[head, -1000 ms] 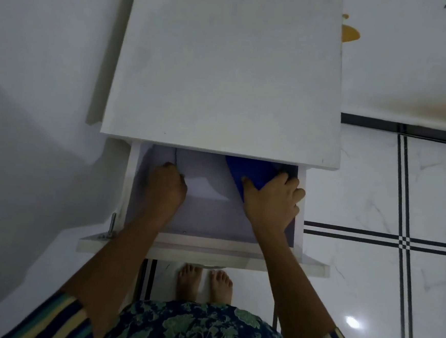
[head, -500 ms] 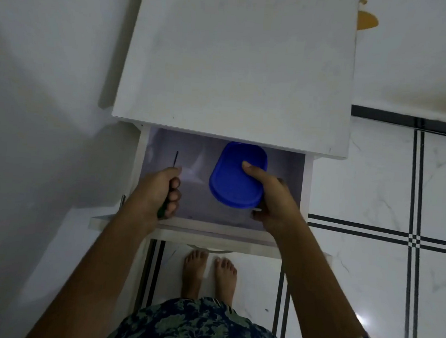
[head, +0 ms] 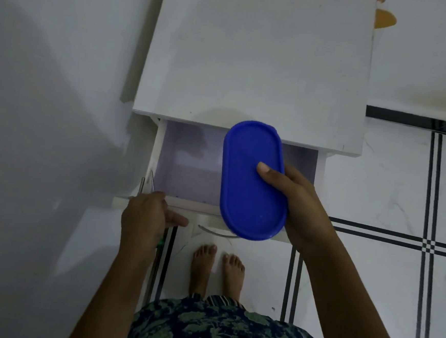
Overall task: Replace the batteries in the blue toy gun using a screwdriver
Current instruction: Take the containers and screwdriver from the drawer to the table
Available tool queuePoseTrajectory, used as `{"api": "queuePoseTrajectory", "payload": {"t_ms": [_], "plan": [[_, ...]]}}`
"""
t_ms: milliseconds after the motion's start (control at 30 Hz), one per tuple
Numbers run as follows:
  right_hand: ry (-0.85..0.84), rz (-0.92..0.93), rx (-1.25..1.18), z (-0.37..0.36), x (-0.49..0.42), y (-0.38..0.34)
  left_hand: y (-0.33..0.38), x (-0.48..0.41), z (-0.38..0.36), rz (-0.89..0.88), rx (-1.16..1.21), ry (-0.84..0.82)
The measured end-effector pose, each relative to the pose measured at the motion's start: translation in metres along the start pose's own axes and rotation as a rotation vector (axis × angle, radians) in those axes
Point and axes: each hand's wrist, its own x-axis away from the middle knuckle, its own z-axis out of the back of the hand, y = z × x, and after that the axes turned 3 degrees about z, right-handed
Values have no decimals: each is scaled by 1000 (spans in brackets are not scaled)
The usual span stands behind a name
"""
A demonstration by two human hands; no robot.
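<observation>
My right hand (head: 298, 204) grips a blue oval lidded container (head: 245, 181), thumb on the lid, holding it above the right side of the open drawer (head: 187, 166). My left hand (head: 146, 217) is closed around a screwdriver (head: 160, 242). Its green handle end shows below the hand and its thin shaft sticks up past the drawer's left front corner. The fingers of that hand rest against the drawer front. No blue toy gun is in view.
The drawer belongs to a white table (head: 251, 64) that stands against a white wall on the left. The visible part of the drawer's pale inside holds nothing. My bare feet (head: 216, 269) stand on white floor tiles with black lines, under the drawer front.
My right hand has lifted the blue container out of the drawer and toward me. My left hand has come out of the drawer with the screwdriver to the drawer front.
</observation>
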Motion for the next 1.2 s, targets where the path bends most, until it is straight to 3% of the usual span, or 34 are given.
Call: {"api": "queuePoseTrajectory", "payload": {"t_ms": [167, 267, 433, 700, 833, 967, 1067, 1200], "plan": [[-19, 53, 43, -11, -5, -6, 11, 1, -19, -165, 169, 123], [-22, 75, 31, -12, -3, -6, 15, -7, -35, -171, 330, 166], [15, 131, -29, -8, 2, -13, 19, -12, -67, -25, 684, 51], [128, 208, -59, 9, -4, -27, 48, -8, -100, -90, 788, -127], [143, 216, -78, 12, -7, -26, 53, -9, -98, -89, 683, -101], [160, 215, -80, 15, 3, -27, 65, 12, -88, -69, 270, -107], [190, 197, -69, 17, 18, -32, 83, 36, -79, -13, 29, -213], [259, 190, -54, 22, 68, -51, 114, 95, -63, -68, 39, -373]]}}
